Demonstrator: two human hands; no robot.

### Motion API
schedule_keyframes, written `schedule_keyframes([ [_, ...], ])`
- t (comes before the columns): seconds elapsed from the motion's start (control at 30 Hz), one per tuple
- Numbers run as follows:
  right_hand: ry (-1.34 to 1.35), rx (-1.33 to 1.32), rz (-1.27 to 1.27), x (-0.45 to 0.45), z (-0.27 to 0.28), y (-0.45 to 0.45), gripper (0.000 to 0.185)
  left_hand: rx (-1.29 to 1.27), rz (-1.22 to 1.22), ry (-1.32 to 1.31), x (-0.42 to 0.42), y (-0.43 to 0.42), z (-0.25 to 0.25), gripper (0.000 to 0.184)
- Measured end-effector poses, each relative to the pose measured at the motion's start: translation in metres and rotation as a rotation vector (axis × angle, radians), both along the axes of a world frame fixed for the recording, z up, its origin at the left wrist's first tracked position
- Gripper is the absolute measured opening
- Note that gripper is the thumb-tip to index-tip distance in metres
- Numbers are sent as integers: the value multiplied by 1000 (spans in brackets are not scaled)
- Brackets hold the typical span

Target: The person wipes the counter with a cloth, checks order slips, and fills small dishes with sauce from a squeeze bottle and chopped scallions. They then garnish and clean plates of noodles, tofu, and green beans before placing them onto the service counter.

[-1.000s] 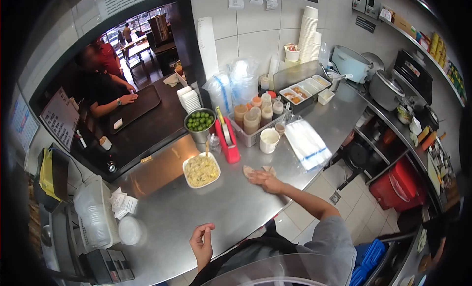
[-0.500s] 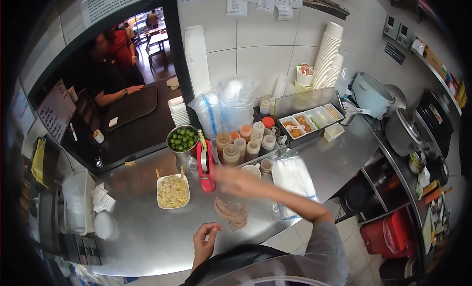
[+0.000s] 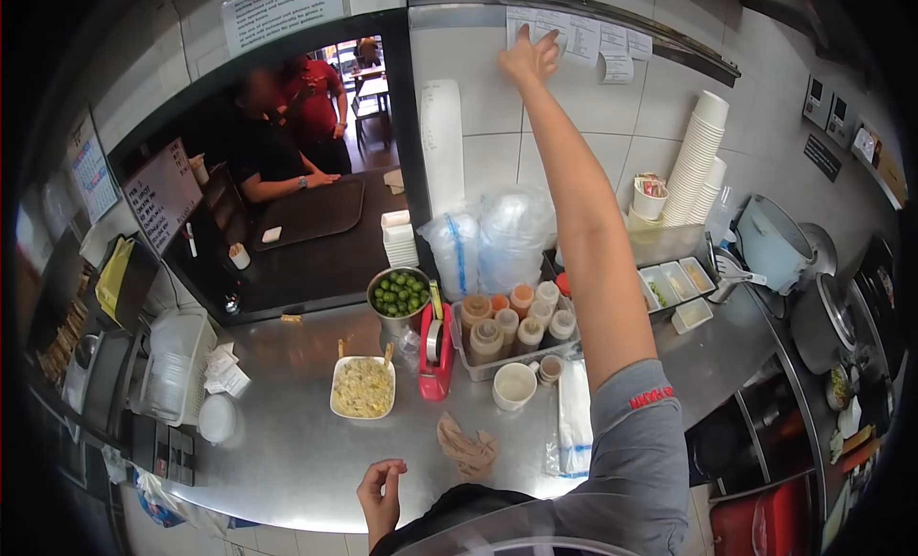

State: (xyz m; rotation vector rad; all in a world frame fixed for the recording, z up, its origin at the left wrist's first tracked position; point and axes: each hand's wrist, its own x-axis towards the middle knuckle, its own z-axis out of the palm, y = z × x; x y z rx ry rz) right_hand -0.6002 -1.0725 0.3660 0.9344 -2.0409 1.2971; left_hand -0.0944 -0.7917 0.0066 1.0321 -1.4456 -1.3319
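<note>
At least five paper slips (image 3: 581, 42) hang side by side from one metal rail (image 3: 660, 38) at the upper centre of the frame. The right hand (image 3: 532, 57) overlaps the two leftmost slips with its fingers spread; whether it grasps a slip cannot be told. The left hand (image 3: 382, 489), at bottom centre, is loosely curled above one steel counter (image 3: 287, 465); whether its fingertips meet cannot be told. One crumpled brown cloth (image 3: 467, 446) lies to the right of the left hand. Left of centre stands one square white bowl (image 3: 363, 415) of food, with two handles (image 3: 388, 353) projecting from it. One red tape dispenser (image 3: 435, 384) stands to its right, just below one metal container (image 3: 402, 327) of green fruit (image 3: 400, 290). At centre, one basket (image 3: 492, 370) carries at least eight bottles (image 3: 486, 341); near its lower side stand one large white cup (image 3: 514, 392) and one smaller cup (image 3: 550, 369). One pack of white bags (image 3: 574, 413) lies farther right. At right are two stacks of cups (image 3: 696, 159). At upper left, two people (image 3: 287, 154) stand beyond one opening, near one dark tray (image 3: 316, 219).
</note>
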Motion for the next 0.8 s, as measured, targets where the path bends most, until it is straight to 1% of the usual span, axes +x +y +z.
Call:
schedule_keyframes([
  [0.1,-76,-31,-90,-7,11,-15,77,17,74,20,7,-4,-8,10],
  [0.2,-12,-20,-62,-21,16,-15,71,21,109,44,9,-7,-11,10],
  [0.3,100,66,-105,-28,19,-8,65,16,107,21,5,-9,-4,10],
  [0.4,109,-31,-43,-22,19,-10,62,25,74,-3,1,-11,-3,10],
  [0.5,29,-25,-31,-13,16,-13,63,17,50,-9,-3,-13,-6,10],
  [0.6,-35,-33,-65,-23,19,-14,67,-8,32,-29,-2,-16,-5,11],
  [0.7,105,-60,-101,-23,20,-8,72,-12,41,-6,-1,-21,-9,11],
  [0.73,131,-119,-103,-19,19,-9,70,-7,45,-2,0,-22,-8,11],
  [0.8,174,-148,1,0,13,-6,66,6,51,-6,2,-21,-8,12],
])
